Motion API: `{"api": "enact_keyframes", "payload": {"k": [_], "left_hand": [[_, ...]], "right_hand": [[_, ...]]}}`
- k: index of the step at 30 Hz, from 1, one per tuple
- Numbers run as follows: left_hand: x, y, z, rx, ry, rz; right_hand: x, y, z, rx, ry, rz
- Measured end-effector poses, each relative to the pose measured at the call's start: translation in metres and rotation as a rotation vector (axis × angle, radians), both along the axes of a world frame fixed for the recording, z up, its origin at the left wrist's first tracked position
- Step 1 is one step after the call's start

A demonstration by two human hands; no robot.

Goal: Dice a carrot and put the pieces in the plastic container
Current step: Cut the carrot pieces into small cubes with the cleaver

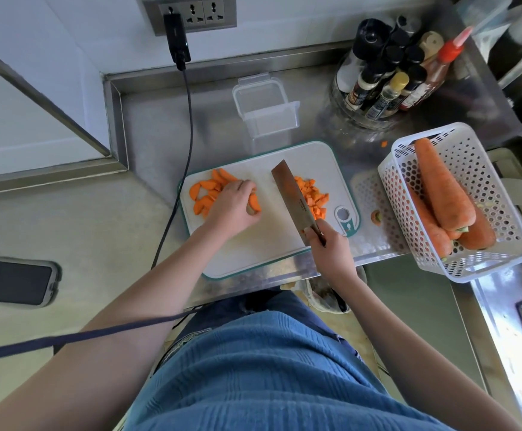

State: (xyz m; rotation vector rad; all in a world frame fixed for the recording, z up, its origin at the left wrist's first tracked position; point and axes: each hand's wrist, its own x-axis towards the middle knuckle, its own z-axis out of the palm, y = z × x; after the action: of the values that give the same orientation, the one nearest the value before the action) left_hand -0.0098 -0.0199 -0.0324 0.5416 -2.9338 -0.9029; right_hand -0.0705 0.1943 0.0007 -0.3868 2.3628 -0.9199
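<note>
Left hand [233,204] curls over carrot slices [209,194] on the cutting board's [253,244] left side, fingers bunched on a piece. Right hand [328,247] grips the cleaver [293,197] beside diced carrot [314,197]. Behind the board sits the plastic container [265,107]; right, a basket [486,188] holds whole carrots [440,185].

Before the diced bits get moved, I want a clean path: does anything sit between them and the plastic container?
Nothing visible does. The diced pile lies on the cutting board; the open plastic container stands just beyond the board's far edge. The cleaver lies left of the pile.
</note>
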Motion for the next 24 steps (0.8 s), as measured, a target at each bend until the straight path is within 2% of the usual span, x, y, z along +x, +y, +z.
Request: {"api": "enact_keyframes", "payload": {"k": [4,10,13,16,18,21,24], "left_hand": [[0.032,0.02,-0.002,-0.007,0.01,-0.08],[0.059,0.02,-0.006,-0.019,-0.102,-0.11],[0.053,0.006,0.0,-0.033,0.028,-0.076],[0.028,-0.025,0.002,-0.105,0.173,0.049],[0.008,-0.043,0.004,-0.126,0.076,0.066],[-0.011,-0.053,-0.001,-0.126,-0.194,0.074],[-0.013,-0.049,-0.007,-0.142,-0.244,0.122]], "right_hand": [[0.002,-0.003,0.001,-0.003,0.003,-0.001],[0.0,-0.014,-0.002,0.003,-0.003,0.036],[-0.001,-0.019,0.001,-0.011,0.001,0.044],[-0.002,-0.02,0.003,-0.017,0.006,0.028],[-0.001,-0.019,0.003,-0.025,0.002,0.016],[0.0,-0.016,0.005,-0.028,0.012,0.002],[0.003,-0.011,0.006,-0.024,0.014,-0.012]]}}
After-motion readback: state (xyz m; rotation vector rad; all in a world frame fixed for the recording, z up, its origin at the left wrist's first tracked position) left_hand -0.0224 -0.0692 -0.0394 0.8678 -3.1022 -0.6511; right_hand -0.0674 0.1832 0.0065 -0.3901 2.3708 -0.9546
